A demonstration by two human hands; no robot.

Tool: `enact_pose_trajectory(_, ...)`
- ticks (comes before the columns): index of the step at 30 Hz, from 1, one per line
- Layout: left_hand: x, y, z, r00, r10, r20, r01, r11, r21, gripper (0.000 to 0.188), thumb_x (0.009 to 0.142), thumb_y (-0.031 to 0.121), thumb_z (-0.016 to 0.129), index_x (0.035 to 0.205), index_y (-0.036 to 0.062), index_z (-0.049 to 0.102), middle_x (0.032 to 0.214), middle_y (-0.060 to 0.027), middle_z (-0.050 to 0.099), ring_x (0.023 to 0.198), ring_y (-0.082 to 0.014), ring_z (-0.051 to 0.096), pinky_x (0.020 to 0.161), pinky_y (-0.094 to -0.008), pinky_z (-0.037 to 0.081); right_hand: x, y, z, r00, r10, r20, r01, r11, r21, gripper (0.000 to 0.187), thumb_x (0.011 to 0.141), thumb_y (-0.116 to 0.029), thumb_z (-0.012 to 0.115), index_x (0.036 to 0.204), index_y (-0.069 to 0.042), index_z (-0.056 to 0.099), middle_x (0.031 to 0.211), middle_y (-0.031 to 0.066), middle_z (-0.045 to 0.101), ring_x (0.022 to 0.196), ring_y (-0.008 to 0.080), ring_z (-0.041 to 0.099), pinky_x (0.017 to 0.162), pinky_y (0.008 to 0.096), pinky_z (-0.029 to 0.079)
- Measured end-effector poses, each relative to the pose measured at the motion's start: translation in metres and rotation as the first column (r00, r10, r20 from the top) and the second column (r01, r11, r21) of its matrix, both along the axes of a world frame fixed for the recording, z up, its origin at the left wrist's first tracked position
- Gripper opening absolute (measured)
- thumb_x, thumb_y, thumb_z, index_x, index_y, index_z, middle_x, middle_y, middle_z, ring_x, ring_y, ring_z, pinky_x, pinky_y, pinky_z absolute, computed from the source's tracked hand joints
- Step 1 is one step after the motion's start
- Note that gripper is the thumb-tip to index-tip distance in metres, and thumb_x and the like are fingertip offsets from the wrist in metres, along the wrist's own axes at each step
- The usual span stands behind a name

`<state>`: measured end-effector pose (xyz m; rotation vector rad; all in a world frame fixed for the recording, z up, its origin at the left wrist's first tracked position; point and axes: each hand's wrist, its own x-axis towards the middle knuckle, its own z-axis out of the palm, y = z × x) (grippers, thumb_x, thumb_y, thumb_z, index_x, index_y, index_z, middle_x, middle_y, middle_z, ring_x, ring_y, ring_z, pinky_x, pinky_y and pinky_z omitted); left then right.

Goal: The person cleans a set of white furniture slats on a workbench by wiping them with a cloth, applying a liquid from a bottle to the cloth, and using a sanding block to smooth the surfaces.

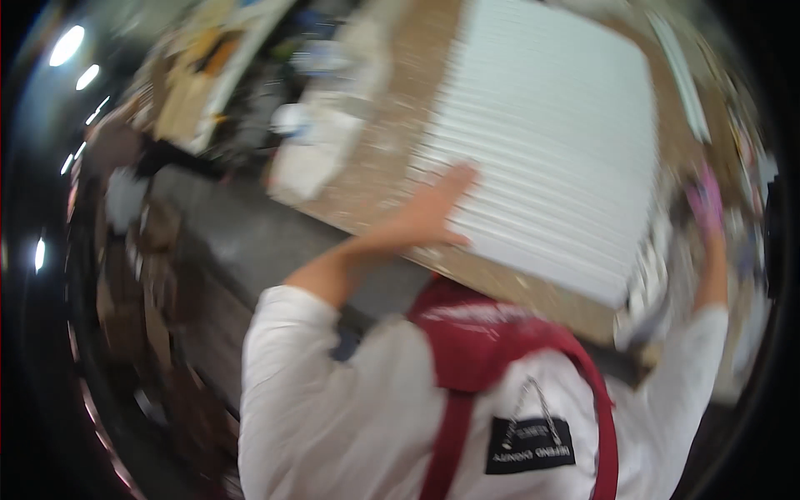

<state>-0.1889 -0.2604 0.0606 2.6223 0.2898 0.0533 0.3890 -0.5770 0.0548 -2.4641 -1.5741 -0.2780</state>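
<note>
Your left hand [433, 212] lies flat, fingers extended, on the near left edge of the white ribbed panel [542, 142], which fills the upper centre of the frame on the speckled brown tabletop [375, 167]. Your right hand [707, 204], at the right edge, is blurred; whether its fingers grip anything cannot be told. Judgement: you are positioning or steadying the panel. The next move calls for a firm hold at both edges.

Grey floor [242, 242], speckled brown workbench [392, 142], ceiling lights [67, 46] at left, cluttered bkgd
</note>
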Motion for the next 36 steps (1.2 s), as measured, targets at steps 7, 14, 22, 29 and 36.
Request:
enact_pose_trajectory(7, 0.004, -0.001, -0.013, 0.998, -0.062, 0.032, 0.054, 0.977, 0.206, 0.121, 0.059, 0.066, 0.072, 0.148, 0.0018, 0.022, 0.156, -0.0148, 0.019, 0.144, -0.0312, 0.016, 0.113, -0.0509, 0.014, 0.041, -0.056, -0.081, 0.858, -0.510, 0.062, 0.501, 0.803, -0.322, 0.058, 0.091, -0.021, 0.053, 0.143, -0.002, 0.034, 0.145, 0.0189, 0.039, 0.133, 0.0311, 0.038, 0.112, 0.0400, 0.029)
enact_pose_trajectory(14, 0.009, -0.001, -0.027, 0.992, -0.080, 0.101, 0.055, 0.973, 0.223, 0.117, 0.065, 0.076, 0.062, 0.148, 0.0024, 0.025, 0.156, -0.0138, 0.019, 0.144, -0.0305, 0.015, 0.114, -0.0516, 0.010, -0.204, 0.133, 0.031, 0.962, 0.015, -0.274, 0.016, 0.994, 0.112, 0.058, 0.091, -0.021, 0.053, 0.143, -0.002, 0.034, 0.145, 0.0188, 0.039, 0.133, 0.0312, 0.038, 0.112, 0.0400, 0.029)
enact_pose_trajectory(22, 0.031, 0.008, -0.054, 0.988, -0.099, 0.115, 0.053, 0.935, 0.351, 0.116, 0.067, 0.087, 0.047, 0.148, 0.0060, 0.027, 0.156, -0.0099, 0.020, 0.143, -0.0306, 0.017, 0.112, -0.0541, 0.014, -0.299, 0.269, 0.019, 0.847, 0.379, -0.373, -0.358, 0.925, 0.125, 0.058, 0.091, -0.022, 0.053, 0.143, -0.003, 0.035, 0.145, 0.0186, 0.039, 0.133, 0.0313, 0.038, 0.112, 0.0400, 0.029)
enact_pose_trajectory(29, 0.040, 0.011, -0.055, 0.997, -0.076, 0.026, 0.057, 0.896, 0.439, 0.115, 0.069, 0.088, 0.042, 0.150, 0.0088, 0.023, 0.157, -0.0065, 0.018, 0.144, -0.0286, 0.013, 0.112, -0.0565, 0.012, -0.353, 0.345, 0.000, 0.776, 0.479, -0.411, -0.495, 0.866, 0.076, 0.058, 0.091, -0.022, 0.053, 0.143, -0.003, 0.035, 0.145, 0.0185, 0.039, 0.133, 0.0314, 0.038, 0.112, 0.0400, 0.029)
enact_pose_trajectory(36, 0.047, 0.016, -0.066, 0.998, -0.045, 0.042, 0.012, 0.809, 0.588, 0.110, 0.069, 0.090, 0.036, 0.149, 0.0146, 0.026, 0.155, -0.0018, 0.023, 0.141, -0.0234, 0.024, 0.108, -0.0583, 0.021, -0.399, 0.408, -0.023, 0.741, 0.517, -0.428, -0.564, 0.825, 0.019, 0.058, 0.092, -0.023, 0.053, 0.143, -0.003, 0.035, 0.145, 0.0183, 0.038, 0.133, 0.0315, 0.038, 0.112, 0.0400, 0.030)
